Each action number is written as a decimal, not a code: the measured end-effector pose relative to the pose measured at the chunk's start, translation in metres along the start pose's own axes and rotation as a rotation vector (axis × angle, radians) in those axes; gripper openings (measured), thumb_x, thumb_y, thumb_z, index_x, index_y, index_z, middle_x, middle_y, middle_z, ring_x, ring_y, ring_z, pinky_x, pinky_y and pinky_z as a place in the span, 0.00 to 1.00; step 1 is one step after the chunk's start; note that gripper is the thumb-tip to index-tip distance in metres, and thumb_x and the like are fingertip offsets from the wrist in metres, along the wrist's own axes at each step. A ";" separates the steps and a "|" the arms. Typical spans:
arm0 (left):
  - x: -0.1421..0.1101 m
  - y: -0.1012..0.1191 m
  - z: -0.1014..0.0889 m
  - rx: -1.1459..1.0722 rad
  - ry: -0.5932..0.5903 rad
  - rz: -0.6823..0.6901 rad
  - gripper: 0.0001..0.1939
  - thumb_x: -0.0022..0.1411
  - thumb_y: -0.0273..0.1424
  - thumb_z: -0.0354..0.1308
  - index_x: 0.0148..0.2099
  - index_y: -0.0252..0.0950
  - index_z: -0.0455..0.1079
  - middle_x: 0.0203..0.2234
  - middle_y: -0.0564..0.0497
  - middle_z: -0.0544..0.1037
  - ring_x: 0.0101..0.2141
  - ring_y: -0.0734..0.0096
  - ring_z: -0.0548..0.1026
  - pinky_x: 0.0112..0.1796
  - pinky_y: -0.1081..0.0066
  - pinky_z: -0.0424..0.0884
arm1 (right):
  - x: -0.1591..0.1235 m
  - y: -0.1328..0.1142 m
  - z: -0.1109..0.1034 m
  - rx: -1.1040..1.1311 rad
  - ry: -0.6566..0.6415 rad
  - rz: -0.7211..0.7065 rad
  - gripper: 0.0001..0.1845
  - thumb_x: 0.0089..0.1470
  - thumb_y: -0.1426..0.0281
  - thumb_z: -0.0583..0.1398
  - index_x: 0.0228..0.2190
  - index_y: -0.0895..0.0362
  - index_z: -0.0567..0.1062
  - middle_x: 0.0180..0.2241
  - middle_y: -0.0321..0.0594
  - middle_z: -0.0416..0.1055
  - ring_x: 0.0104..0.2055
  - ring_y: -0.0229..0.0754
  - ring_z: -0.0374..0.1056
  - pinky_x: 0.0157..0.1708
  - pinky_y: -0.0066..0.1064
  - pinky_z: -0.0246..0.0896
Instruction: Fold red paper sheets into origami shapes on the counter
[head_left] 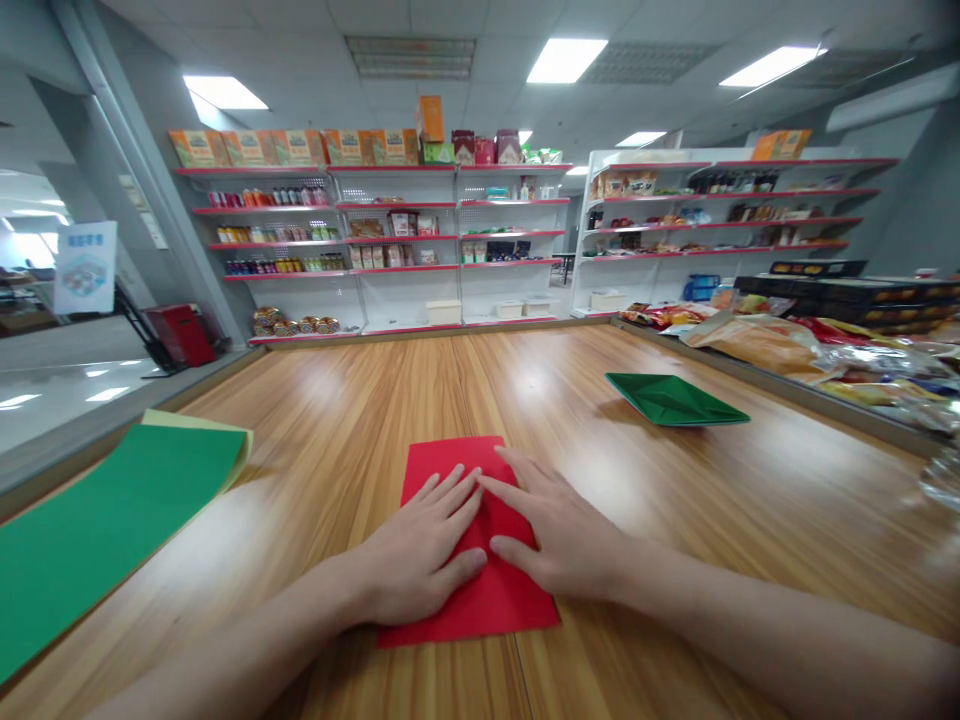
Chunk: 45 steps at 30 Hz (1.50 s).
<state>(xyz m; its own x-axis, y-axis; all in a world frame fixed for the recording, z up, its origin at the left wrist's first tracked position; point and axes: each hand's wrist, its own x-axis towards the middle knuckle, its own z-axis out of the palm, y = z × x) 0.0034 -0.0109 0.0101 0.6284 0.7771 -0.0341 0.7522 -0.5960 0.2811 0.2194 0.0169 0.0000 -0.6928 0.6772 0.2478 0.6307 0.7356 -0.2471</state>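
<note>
At near left, green sheets (127, 510) lie unfolded on a wooden table (465, 380). At near centre, the left hand (424, 555), fingers extended, presses flat on a red paper (499, 600), a plain rectangle, perhaps already doubled over. The right hand (562, 530), fingers spread, touches it too; neither grips. Farther right sits a green piece (675, 400), apparently fully folded.

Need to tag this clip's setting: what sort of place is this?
Probably a shop, or a room set up like one: there are wall shelves stocked with goods, boxes lined up along the top, and packaged bags heaped at the right of the view.
</note>
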 end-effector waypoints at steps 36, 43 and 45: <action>-0.004 0.002 -0.002 0.088 -0.057 -0.019 0.37 0.63 0.54 0.38 0.68 0.45 0.37 0.66 0.44 0.36 0.64 0.51 0.33 0.60 0.48 0.41 | 0.014 0.016 0.001 0.513 0.166 0.228 0.18 0.44 0.78 0.60 0.40 0.61 0.68 0.25 0.33 0.66 0.25 0.35 0.64 0.24 0.25 0.57; -0.003 0.003 -0.002 0.086 -0.058 -0.012 0.37 0.63 0.55 0.38 0.68 0.44 0.38 0.66 0.42 0.37 0.64 0.51 0.33 0.60 0.47 0.41 | 0.023 0.026 0.004 0.452 0.210 0.129 0.17 0.46 0.81 0.57 0.41 0.62 0.67 0.32 0.39 0.69 0.26 0.34 0.66 0.31 0.28 0.62; -0.003 0.003 -0.001 0.085 -0.053 -0.008 0.37 0.63 0.55 0.38 0.68 0.44 0.38 0.66 0.42 0.37 0.64 0.50 0.33 0.59 0.46 0.41 | 0.026 0.028 0.005 0.437 0.213 0.112 0.18 0.46 0.82 0.56 0.42 0.62 0.66 0.33 0.39 0.69 0.26 0.33 0.66 0.31 0.28 0.62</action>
<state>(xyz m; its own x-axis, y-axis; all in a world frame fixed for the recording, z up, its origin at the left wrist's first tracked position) 0.0034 -0.0144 0.0124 0.6302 0.7715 -0.0871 0.7699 -0.6065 0.1987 0.2176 0.0550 -0.0055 -0.5139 0.7731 0.3718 0.4600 0.6142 -0.6412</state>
